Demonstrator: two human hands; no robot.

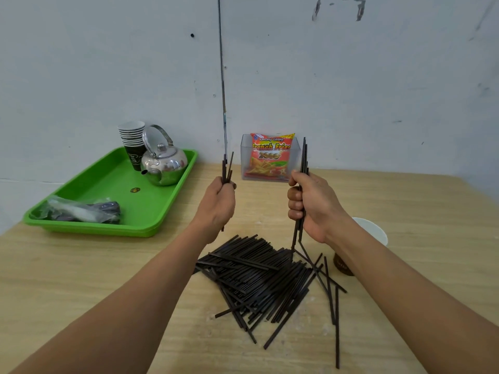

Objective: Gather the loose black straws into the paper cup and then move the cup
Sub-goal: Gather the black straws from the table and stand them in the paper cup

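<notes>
A pile of loose black straws (259, 279) lies on the wooden table in front of me. My left hand (217, 206) is raised above the pile, shut on a small upright bundle of black straws (226, 167). My right hand (310, 205) is also raised, shut on a second upright bundle of straws (304, 157) whose lower ends hang just over the pile. The paper cup (374, 232), white inside with a brown base, stands on the table to the right, partly hidden behind my right wrist.
A green tray (113, 193) at the back left holds a steel kettle (163, 164), a stack of paper cups (132, 139) and a plastic bag (81, 210). A clear box with a snack packet (270, 157) stands by the wall. Stray straws (336, 319) lie at the right of the pile.
</notes>
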